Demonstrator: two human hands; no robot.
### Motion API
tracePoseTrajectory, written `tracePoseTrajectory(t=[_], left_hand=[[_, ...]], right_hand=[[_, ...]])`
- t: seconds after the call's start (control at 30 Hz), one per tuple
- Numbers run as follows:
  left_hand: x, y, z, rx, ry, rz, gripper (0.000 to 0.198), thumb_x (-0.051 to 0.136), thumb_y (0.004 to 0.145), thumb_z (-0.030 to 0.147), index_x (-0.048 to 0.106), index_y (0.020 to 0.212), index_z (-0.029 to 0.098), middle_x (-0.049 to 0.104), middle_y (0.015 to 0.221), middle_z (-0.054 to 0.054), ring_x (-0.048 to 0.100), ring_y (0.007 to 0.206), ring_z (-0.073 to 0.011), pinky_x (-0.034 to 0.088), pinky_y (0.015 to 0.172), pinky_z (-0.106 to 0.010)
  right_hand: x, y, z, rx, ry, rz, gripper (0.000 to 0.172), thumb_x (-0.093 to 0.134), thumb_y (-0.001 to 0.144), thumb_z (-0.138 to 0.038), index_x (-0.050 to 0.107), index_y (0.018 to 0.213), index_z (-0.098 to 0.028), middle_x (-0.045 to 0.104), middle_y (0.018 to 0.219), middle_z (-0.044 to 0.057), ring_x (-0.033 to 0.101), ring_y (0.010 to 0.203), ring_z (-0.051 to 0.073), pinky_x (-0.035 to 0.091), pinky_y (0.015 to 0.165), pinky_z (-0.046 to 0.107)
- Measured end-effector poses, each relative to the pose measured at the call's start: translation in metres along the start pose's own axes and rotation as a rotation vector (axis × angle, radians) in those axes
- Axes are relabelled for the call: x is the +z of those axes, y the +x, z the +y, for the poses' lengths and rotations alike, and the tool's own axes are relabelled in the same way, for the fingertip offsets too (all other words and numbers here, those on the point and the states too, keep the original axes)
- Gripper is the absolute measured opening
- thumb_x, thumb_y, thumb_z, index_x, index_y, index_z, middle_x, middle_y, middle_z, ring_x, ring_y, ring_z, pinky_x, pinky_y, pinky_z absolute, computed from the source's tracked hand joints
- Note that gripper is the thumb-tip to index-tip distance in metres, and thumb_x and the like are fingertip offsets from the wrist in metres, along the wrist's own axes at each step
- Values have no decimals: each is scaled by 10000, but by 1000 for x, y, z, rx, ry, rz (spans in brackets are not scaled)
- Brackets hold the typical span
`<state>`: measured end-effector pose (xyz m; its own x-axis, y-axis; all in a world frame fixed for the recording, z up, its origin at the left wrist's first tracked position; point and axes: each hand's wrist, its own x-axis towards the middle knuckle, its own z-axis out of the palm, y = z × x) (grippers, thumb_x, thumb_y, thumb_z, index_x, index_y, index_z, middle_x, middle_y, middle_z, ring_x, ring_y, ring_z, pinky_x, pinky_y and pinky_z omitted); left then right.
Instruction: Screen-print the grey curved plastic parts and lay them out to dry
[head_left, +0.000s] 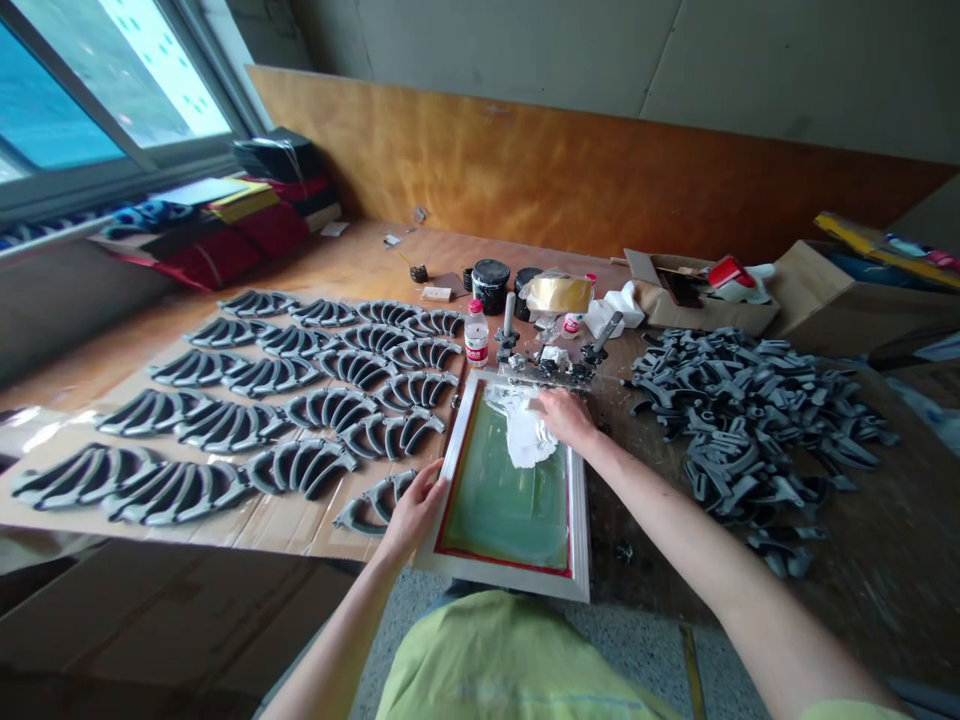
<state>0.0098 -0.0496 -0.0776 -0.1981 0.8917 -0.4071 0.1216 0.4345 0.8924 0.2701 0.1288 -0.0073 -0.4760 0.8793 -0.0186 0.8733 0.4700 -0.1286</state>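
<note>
A framed green screen (502,500) with a red inner border lies in front of me, its far end by a metal clamp fixture (551,372). White paste (527,440) is spread over the far part of the mesh. My right hand (564,415) is closed at the paste's right side, on something pale that is mostly hidden. My left hand (421,505) holds the frame's left edge, thumb on top. Just left of that hand, a few grey curved parts (373,505) lie on the cardboard.
Rows of grey curved parts (300,410) cover the cardboard at left. A loose heap of them (750,420) lies at right. A red-capped bottle (476,335), black tubs (491,285) and an open carton (701,300) stand behind the frame.
</note>
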Motion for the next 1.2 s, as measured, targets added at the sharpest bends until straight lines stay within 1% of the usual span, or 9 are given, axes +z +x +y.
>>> tracePoseTrajectory(t=[0.17, 0.3, 0.47, 0.63, 0.77, 0.87, 0.97, 1.03, 1.2], left_hand=[[1, -4, 5, -1, 18, 18, 678, 563, 807, 618, 558, 1321, 176, 739, 978, -64, 674, 892, -237, 503, 768, -305], [2, -5, 6, -2, 2, 19, 674, 564, 803, 625, 567, 1306, 176, 741, 987, -75, 676, 917, -253, 511, 754, -314], [3, -8, 10, 0, -8, 56, 664, 589, 781, 628, 600, 1266, 176, 744, 923, -60, 681, 862, -243, 511, 727, -308], [0, -11, 17, -6, -35, 41, 667, 623, 759, 622, 604, 1247, 168, 747, 863, -43, 677, 752, -220, 500, 655, -289], [-2, -12, 19, -3, -24, 40, 653, 618, 767, 621, 605, 1241, 172, 745, 862, -42, 679, 778, -222, 504, 653, -281], [-7, -15, 28, -25, -37, -1, 718, 633, 751, 630, 562, 1307, 181, 744, 865, -46, 683, 756, -227, 512, 627, -286], [-16, -22, 52, -5, -58, -26, 765, 643, 744, 634, 522, 1369, 209, 745, 896, -46, 686, 773, -228, 523, 639, -291], [-22, -26, 74, 61, -57, -2, 672, 634, 755, 635, 607, 1290, 229, 740, 1001, -48, 680, 848, -223, 525, 694, -283], [-24, -19, 135, 197, -208, 4, 609, 475, 820, 704, 709, 1071, 201, 734, 909, -51, 663, 727, -195, 519, 629, -281]], right_hand=[[6, -51, 9, -364, 106, 50, 282, 493, 799, 8, 682, 871, -189, 678, 857, 54, 578, 886, 194, 442, 758, 285], [-6, -57, 23, -499, 142, -2, 313, 517, 753, 28, 690, 851, -213, 670, 811, 18, 577, 839, 178, 430, 751, 271], [4, -41, 14, -330, 122, 164, 256, 504, 833, -42, 702, 888, -195, 678, 871, 58, 563, 879, 206, 436, 783, 308], [30, -71, 5, -404, 123, 222, 328, 450, 869, -32, 687, 1053, -165, 678, 992, 98, 554, 939, 220, 477, 840, 345], [15, -67, 16, -387, 253, 194, 316, 555, 876, -99, 658, 1148, -224, 673, 1011, 59, 590, 953, 200, 497, 852, 331], [-4, -28, 19, -236, 325, 225, 543, 651, 844, -147, 529, 1354, -290, 646, 1091, 37, 612, 954, 184, 498, 872, 322], [-19, 10, 23, -77, 254, 222, 692, 710, 800, -170, 456, 1430, -300, 613, 1027, 37, 613, 870, 180, 499, 822, 301], [-28, 21, 34, -7, 185, 280, 700, 723, 791, -208, 458, 1433, -294, 589, 1031, 52, 604, 853, 190, 496, 796, 304], [-30, -7, 86, 220, 232, 539, 434, 551, 903, -304, 549, 1322, -191, 610, 1019, 100, 596, 896, 242, 489, 809, 376]])
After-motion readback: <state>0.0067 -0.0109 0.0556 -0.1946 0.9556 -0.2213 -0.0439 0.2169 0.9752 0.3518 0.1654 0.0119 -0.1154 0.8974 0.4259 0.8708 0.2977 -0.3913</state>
